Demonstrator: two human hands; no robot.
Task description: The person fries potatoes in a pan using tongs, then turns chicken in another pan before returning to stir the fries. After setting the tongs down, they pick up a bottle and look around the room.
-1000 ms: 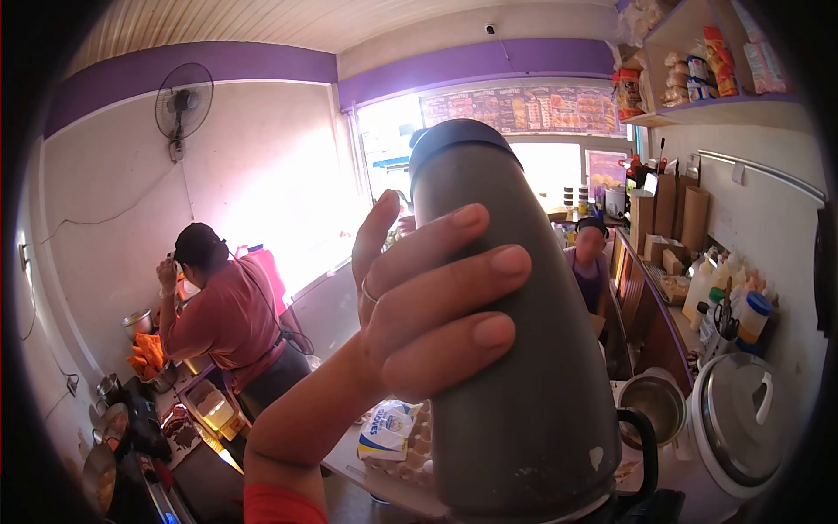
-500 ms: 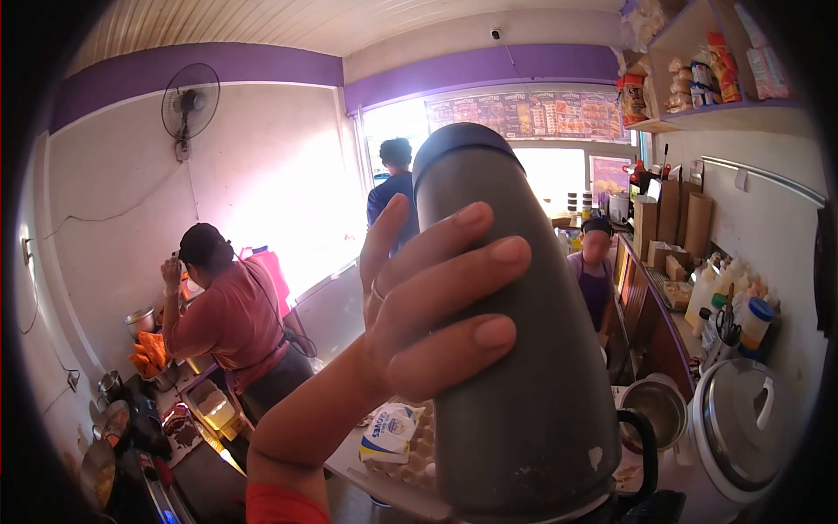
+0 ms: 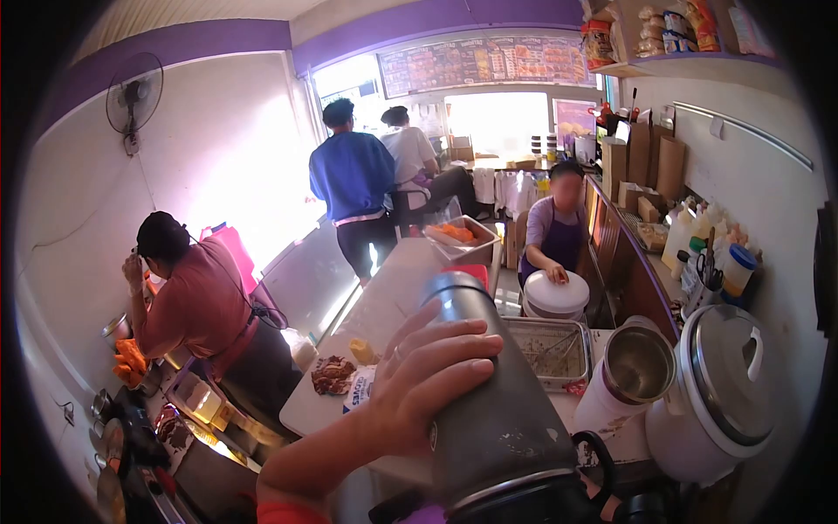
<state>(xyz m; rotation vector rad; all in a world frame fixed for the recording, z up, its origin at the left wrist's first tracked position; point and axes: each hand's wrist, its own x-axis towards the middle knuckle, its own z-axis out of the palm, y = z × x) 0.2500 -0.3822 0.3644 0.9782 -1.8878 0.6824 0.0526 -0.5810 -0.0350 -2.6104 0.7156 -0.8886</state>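
A large dark grey insulated flask [image 3: 515, 410] fills the lower middle of the view, tilted with its lid end toward me. My left hand [image 3: 428, 375] wraps round its side near the far end, fingers laid across the worn grey surface. A black loop handle [image 3: 602, 463] sticks out at the near right of the flask. Beside that handle shows a sliver of skin from my right hand [image 3: 601, 496]; its fingers are mostly hidden. Behind my left wrist, a white and blue gloves packet [image 3: 358, 389] lies on the white table [image 3: 397, 279], partly covered.
A co-worker [image 3: 559, 227] touches a white lidded tub [image 3: 557, 295]. Another person [image 3: 196, 306] stands at left near the stove; two more [image 3: 353, 175] are by the window. A metal tray [image 3: 550, 345], a steel pot [image 3: 640, 362] and a large lidded cooler [image 3: 711, 393] stand at right.
The flask has dropped lower in view and tilted, my left hand still on it. The table and trays behind it have come into view, and the co-worker's hand rests on the white lid.
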